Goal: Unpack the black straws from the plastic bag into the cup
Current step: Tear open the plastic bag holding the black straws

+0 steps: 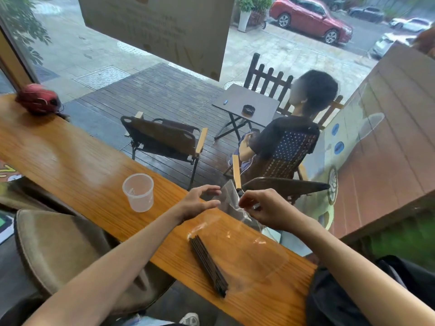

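On the long wooden desk, going from left to right, the clear cup stands upright and empty. Next comes the left hand, fingers spread and holding nothing, just beside the top of the plastic bag. The right hand pinches that raised top edge. Black straws lie in a bundle low in the bag, closer to the person than both hands, their long way slanting near to far. I think the left hand is nearer the cup.
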